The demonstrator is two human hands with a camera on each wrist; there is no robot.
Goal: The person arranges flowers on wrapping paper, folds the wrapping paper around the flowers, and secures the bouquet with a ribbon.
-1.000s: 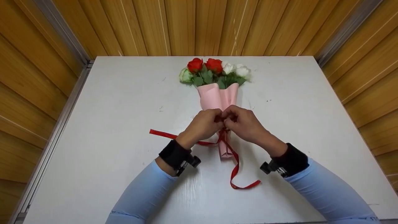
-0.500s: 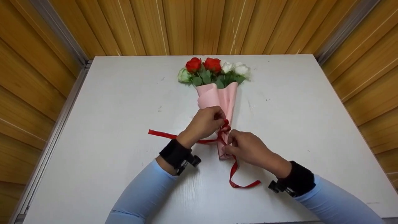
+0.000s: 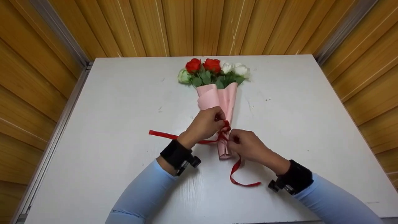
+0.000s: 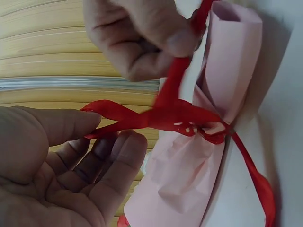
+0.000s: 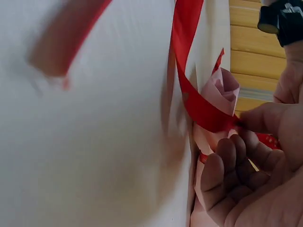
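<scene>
A bouquet wrapped in pink paper [image 3: 209, 99] lies on the white table, flowers toward the far edge. Red ribbon [image 4: 168, 116] is tied round its narrow lower part. My left hand [image 3: 205, 123] pinches a loop of that ribbon between thumb and fingers, just above the tie. Lower and to the right, my right hand [image 3: 249, 145] pinches a length of the ribbon [image 5: 203, 113] between thumb and forefinger. One ribbon tail [image 3: 163, 134] stretches out to the left on the table, partly behind my left wrist. The other hangs below my right hand and curls toward the front.
Two red roses [image 3: 212, 65], white roses [image 3: 242, 71] and a pale green rose [image 3: 184, 76] show above the paper. The white table [image 3: 118, 102] reaches to wood-patterned panels [image 3: 180, 28] at the back and sides. Wrist cameras on black bands [image 3: 297, 175] sit on both forearms.
My right hand has moved down and to the right from beside my left hand, and now pinches the ribbon lower. The red loop at my left fingertips has come into view.
</scene>
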